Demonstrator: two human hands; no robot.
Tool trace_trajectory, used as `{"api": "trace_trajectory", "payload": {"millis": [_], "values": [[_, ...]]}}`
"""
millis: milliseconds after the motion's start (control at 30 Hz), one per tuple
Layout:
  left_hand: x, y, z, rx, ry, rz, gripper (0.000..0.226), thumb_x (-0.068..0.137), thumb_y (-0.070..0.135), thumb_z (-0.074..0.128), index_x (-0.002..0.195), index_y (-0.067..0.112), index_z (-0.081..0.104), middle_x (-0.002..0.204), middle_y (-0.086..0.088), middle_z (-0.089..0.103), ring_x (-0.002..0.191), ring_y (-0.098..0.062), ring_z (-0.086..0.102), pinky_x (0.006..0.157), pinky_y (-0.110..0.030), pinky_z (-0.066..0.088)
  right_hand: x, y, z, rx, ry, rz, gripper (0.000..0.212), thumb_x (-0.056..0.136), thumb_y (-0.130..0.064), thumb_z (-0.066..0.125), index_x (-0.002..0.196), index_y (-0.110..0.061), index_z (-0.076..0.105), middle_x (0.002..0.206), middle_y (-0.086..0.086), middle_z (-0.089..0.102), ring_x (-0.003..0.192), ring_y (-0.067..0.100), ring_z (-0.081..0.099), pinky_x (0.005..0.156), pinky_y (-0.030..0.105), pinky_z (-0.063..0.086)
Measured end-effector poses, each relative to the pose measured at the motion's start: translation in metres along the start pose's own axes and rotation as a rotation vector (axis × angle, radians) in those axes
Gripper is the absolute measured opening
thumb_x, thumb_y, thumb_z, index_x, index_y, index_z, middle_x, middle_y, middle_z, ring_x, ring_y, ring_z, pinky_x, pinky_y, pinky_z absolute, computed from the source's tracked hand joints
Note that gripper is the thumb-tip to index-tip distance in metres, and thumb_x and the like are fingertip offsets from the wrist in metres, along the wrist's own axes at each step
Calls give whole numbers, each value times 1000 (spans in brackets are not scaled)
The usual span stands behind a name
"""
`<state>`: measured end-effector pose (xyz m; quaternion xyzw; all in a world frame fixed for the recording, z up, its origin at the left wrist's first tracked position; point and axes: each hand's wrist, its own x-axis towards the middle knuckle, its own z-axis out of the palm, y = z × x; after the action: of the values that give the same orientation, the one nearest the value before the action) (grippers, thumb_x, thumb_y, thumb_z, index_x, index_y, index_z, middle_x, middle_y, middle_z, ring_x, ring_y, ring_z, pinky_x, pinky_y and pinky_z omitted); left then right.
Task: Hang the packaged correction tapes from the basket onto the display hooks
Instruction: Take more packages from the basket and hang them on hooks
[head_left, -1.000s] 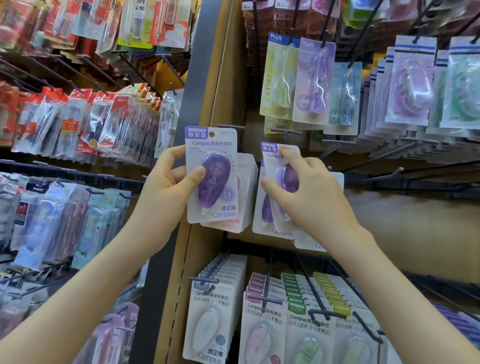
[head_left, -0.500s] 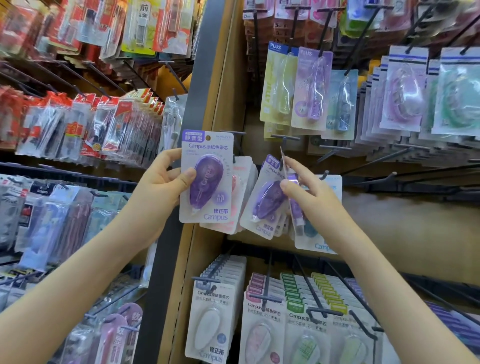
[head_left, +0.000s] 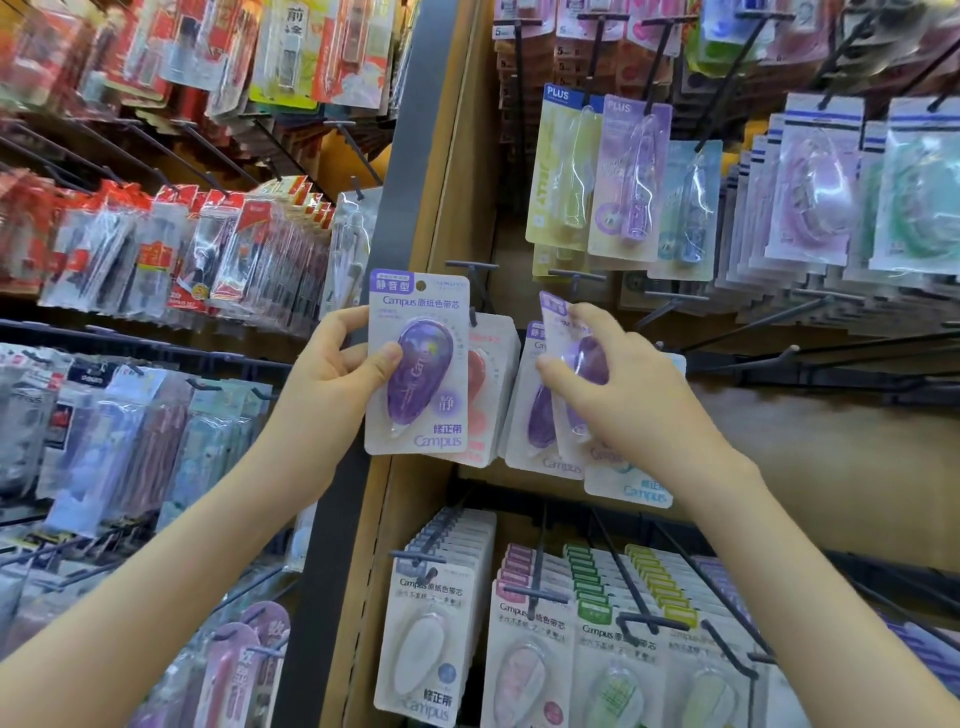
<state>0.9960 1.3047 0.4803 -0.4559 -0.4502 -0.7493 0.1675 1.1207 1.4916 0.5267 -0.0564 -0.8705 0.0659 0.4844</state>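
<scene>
My left hand (head_left: 332, 379) grips a white card pack with a purple correction tape (head_left: 421, 364), held upright in front of the wooden display panel. Behind it hangs a pack with a red tape (head_left: 493, 384). My right hand (head_left: 618, 395) holds another purple tape pack (head_left: 561, 332), tilted, in front of a purple pack (head_left: 535, 415) hanging on the hook row. A dark hook (head_left: 470, 266) sticks out just above the left pack. No basket is in view.
Rows of pastel Campus tape packs (head_left: 431, 639) hang below. PLUS pen-style tapes (head_left: 628, 176) and round tapes (head_left: 815, 192) hang above right. Bare hooks (head_left: 753, 322) jut out right of my right hand. Red stationery packs (head_left: 156, 244) fill the left rack.
My right hand has turned its purple pack from edge-on and low to more upright and slightly higher. My left hand keeps its pack almost still.
</scene>
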Motion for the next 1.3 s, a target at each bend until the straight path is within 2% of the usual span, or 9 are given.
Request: {"api": "trace_trajectory", "payload": {"millis": [167,233,333,467,600,800,1000,1200,1300], "values": [[-2,1,2,21,0,-6,28,94,19,51,122,25,46,90,11,74,84,-7,71,58,-20,56,5,12,-14,523,-229,125,39,92,-52,50,129,-53,39,131,-7,52,106,18,60,89,44,53],[-4,3,4,36,-6,8,28,95,18,50,120,27,46,89,14,74,84,-6,71,58,-19,56,5,15,-17,581,-288,144,41,92,-51,50,131,-55,38,139,-5,49,112,22,59,95,47,51],[-6,5,8,54,-6,29,30,92,20,52,120,28,46,90,14,74,85,-7,71,60,-22,57,0,14,-16,278,-227,39,56,93,-53,47,144,-51,24,129,-7,50,107,14,52,84,26,44],[-7,5,16,47,-25,30,30,91,20,53,119,29,46,90,13,74,84,-8,71,59,-21,57,-6,8,-4,-210,11,-95,67,90,-61,42,149,-41,16,131,2,45,112,24,52,81,33,44],[-7,2,19,59,14,33,22,93,20,53,109,33,48,86,14,74,80,-7,71,57,-20,56,-7,3,4,-449,47,-139,72,90,-63,42,150,-42,7,141,6,31,104,32,59,70,32,44],[-8,-1,11,127,108,52,22,96,19,54,102,38,46,83,18,73,77,-4,70,55,-19,55,3,3,7,-393,7,-60,75,89,-65,41,150,-42,5,142,7,33,114,31,55,83,39,50],[-12,2,11,81,83,37,21,95,17,53,103,36,47,83,17,73,77,-4,71,55,-18,54,-11,1,20,-379,-81,-9,68,93,-64,35,149,-48,0,159,13,-1,118,41,52,88,42,48],[-11,4,24,21,62,4,20,95,16,53,108,32,48,87,10,73,78,-5,71,55,-19,54,-12,-1,38,-268,-64,62,68,97,-55,37,150,-43,-2,158,16,-7,110,36,58,83,40,51],[-13,4,34,-21,32,-18,21,95,14,53,108,30,49,97,4,72,83,-10,71,57,-21,56,-13,0,35,-236,-118,80,66,97,-56,34,150,-44,-4,159,15,-9,120,37,52,89,42,48]]}}
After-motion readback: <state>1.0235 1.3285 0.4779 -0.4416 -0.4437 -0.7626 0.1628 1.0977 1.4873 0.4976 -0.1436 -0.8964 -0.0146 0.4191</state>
